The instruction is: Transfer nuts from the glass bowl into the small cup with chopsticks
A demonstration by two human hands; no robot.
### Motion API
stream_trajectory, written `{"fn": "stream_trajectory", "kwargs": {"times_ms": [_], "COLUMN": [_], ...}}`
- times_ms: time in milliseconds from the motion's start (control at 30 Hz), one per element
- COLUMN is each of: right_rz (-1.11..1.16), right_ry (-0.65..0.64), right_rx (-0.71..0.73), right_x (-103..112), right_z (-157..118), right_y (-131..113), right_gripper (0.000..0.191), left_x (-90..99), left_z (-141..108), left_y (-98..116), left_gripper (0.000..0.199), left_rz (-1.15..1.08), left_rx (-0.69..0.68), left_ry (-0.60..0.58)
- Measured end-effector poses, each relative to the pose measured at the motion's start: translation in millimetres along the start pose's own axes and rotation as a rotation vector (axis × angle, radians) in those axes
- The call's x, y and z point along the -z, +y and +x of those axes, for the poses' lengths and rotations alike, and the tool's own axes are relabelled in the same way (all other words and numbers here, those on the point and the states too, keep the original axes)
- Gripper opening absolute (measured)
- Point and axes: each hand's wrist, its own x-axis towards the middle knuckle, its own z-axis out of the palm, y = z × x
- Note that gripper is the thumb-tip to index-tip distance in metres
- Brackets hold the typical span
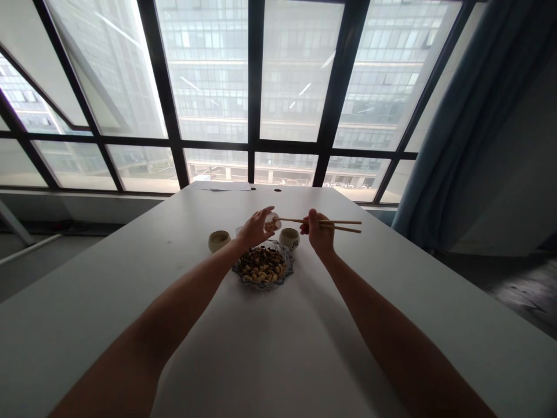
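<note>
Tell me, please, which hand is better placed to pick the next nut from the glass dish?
The right hand, probably: it already grips the chopsticks, tips by the small cup just above the dish of nuts. The left hand is occupied holding that cup.

Bench (391, 302) lies open on both sides; two cups (219, 240) (289, 237) and the nut dish (262, 267) obstruct the centre.
</note>
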Motion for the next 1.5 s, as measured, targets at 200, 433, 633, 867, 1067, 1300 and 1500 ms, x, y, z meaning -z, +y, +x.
{"fn": "stream_trajectory", "kwargs": {"times_ms": [200, 433, 633, 867, 1067, 1300, 1500], "right_rz": [-0.126, -0.099, -0.259, -0.407, -0.342, -0.245, -0.272], "right_ry": [-0.168, -0.131, -0.520, -0.745, -0.731, -0.506, -0.276], "right_rx": [0.068, 0.013, 0.010, 0.021, -0.042, -0.089, -0.126], "right_x": [-9.0, -9.7, -4.1, -6.1, -25.8, -1.8, 30.7], "right_z": [-9.5, -10.6, -11.0, -13.5, -34.0, -68.8, -95.2], "right_y": [1.0, -37.6, -45.5, -63.6, -40.4, -32.7, -55.6], "right_gripper": [0.058, 0.066, 0.068, 0.065, 0.058, 0.055, 0.059], "left_x": [-0.3, -2.2, 10.2, 64.3, 72.2, 57.7, 52.7], "left_z": [1.9, 10.1, -0.6, -67.4, -117.9, -136.2, -136.5], "left_y": [0.0, 2.7, 4.1, 17.9, 28.2, 25.3, 25.2], "left_gripper": [0.079, 0.075, 0.057, 0.031, 0.035, 0.038, 0.036], "left_rz": [0.000, 0.163, 0.230, 0.004, -0.140, -0.163, -0.169], "left_rx": [0.108, 0.382, 0.301, 0.075, 0.091, 0.190, 0.240], "left_ry": [-0.034, -0.287, -0.293, -0.110, -0.034, -0.010, -0.022]}}
